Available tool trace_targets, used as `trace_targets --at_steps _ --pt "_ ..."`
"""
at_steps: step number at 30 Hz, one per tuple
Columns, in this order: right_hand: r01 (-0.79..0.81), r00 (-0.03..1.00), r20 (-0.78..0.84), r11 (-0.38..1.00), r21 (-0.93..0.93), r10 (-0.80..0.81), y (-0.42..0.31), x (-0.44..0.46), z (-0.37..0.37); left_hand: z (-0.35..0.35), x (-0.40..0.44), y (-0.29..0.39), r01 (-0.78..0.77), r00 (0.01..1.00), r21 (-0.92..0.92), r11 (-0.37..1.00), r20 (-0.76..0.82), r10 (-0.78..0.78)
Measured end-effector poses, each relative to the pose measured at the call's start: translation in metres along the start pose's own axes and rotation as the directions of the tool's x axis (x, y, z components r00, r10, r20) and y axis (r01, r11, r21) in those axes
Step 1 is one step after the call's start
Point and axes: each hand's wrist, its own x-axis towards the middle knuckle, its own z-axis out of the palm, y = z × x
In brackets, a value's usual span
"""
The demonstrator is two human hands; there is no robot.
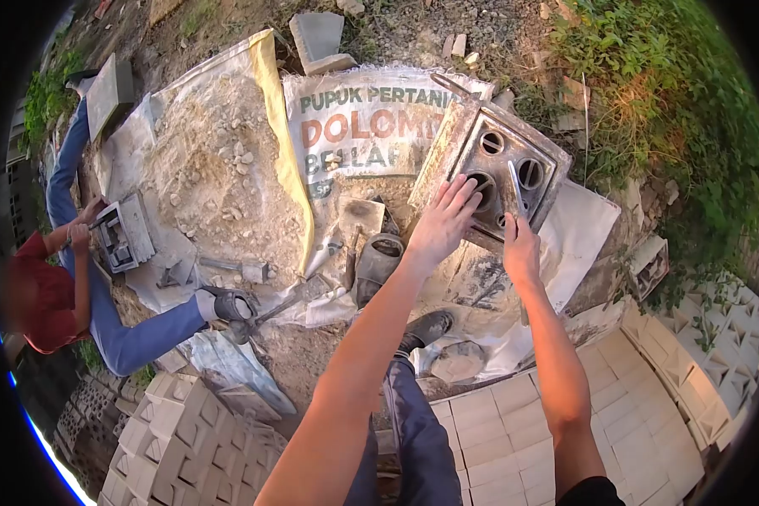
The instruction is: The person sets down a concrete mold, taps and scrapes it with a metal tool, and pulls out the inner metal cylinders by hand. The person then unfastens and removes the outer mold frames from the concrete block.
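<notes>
A square, dusty mould with round openings in its face stands tilted on a printed sack. My left hand rests on its near left edge, fingers stretched out beside one of the round openings. In my right hand is a narrow, flat metal blade, closed in the fingers and pointing up across the mould's face. What lies inside the openings is too dark to make out.
Left of me sits another person, hands at a smaller mould. Between us are a heap of pale powder, a mallet and a dark container. Stacked pale blocks stand in front; greenery grows at right.
</notes>
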Motion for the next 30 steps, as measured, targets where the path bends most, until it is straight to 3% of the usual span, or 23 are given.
trace_targets --at_steps 1,2,4,5,6,8,10,12,13,15,17,21,22,24,25,26,28,29,30 --pt "-0.007 0.999 -0.050 0.999 0.040 0.009 -0.001 -0.003 0.002 -0.005 -0.002 0.000 0.005 0.994 -0.075 0.997 -0.112 -0.014" --pt "-0.013 0.995 -0.101 0.997 0.083 0.021 -0.002 -0.006 0.005 -0.010 -0.004 -0.002 0.169 0.968 -0.210 0.963 -0.148 -0.202" --pt "-0.037 0.996 -0.074 0.994 0.104 0.045 -0.009 -0.013 0.001 -0.011 0.002 -0.013 0.465 0.826 -0.593 0.657 0.023 -0.564" --pt "-0.078 0.994 -0.069 0.986 0.150 0.089 -0.011 -0.016 0.001 -0.009 0.006 -0.026 0.597 0.759 -0.619 0.511 0.231 -0.609" --pt "-0.116 0.990 -0.062 0.974 0.196 0.130 -0.013 -0.017 0.004 -0.010 0.011 -0.038 0.599 0.759 -0.616 0.512 0.232 -0.609" --pt "-0.119 0.987 -0.085 0.972 0.201 0.138 -0.011 -0.022 0.011 -0.013 0.032 -0.052 0.651 0.759 -0.570 0.501 0.482 -0.438" --pt "-0.137 0.981 -0.105 0.970 0.202 0.161 -0.007 -0.030 0.012 -0.004 0.057 -0.062 0.672 0.738 -0.652 0.352 0.550 -0.390" --pt "-0.183 0.979 -0.037 0.944 0.275 0.201 -0.009 -0.035 0.013 0.017 0.071 -0.063 0.584 0.767 -0.809 0.074 0.519 -0.377" --pt "-0.109 0.983 -0.113 0.952 0.286 0.146 -0.007 -0.037 0.018 0.017 0.072 -0.065 0.648 0.726 -0.753 0.118 0.564 -0.394" --pt "-0.159 0.980 -0.073 0.947 0.278 0.186 -0.011 -0.041 0.014 0.016 0.067 -0.068 0.714 0.677 -0.682 0.161 0.612 -0.408" --pt "-0.201 0.974 -0.044 0.938 0.283 0.222 -0.016 -0.040 0.014 0.016 0.059 -0.074 0.741 0.671 -0.552 0.383 0.584 -0.456" --pt "-0.189 0.969 -0.096 0.935 0.299 0.227 -0.017 -0.038 0.012 -0.011 0.042 -0.062 0.810 0.586 -0.437 0.390 0.631 -0.509" --pt "-0.205 0.965 -0.105 0.941 0.271 0.240 -0.019 -0.036 0.011 -0.010 0.039 -0.061 0.808 0.589 -0.439 0.394 0.635 -0.499" --pt "-0.218 0.963 -0.096 0.938 0.268 0.252 -0.024 -0.031 0.007 -0.007 0.037 -0.058 0.749 0.650 -0.397 0.531 0.594 -0.474" --pt "-0.223 0.965 -0.077 0.937 0.269 0.252 -0.027 -0.028 0.005 -0.026 0.044 -0.051 0.809 0.560 -0.309 0.500 0.663 -0.496" --pt "-0.231 0.965 -0.056 0.935 0.269 0.254 -0.029 -0.027 0.005 -0.025 0.043 -0.050 0.807 0.560 -0.307 0.505 0.669 -0.488" --pt "-0.153 0.965 -0.159 0.939 0.308 0.209 -0.029 -0.022 0.009 -0.019 0.042 -0.048 0.743 0.667 -0.446 0.499 0.551 -0.501" --pt "-0.180 0.967 -0.123 0.943 0.281 0.222 -0.030 -0.019 0.010 -0.007 0.038 -0.048 0.695 0.717 -0.499 0.517 0.434 -0.545" --pt "-0.207 0.968 -0.088 0.945 0.254 0.236 -0.031 -0.014 0.010 -0.011 0.040 -0.043 0.692 0.721 -0.500 0.521 0.438 -0.537"
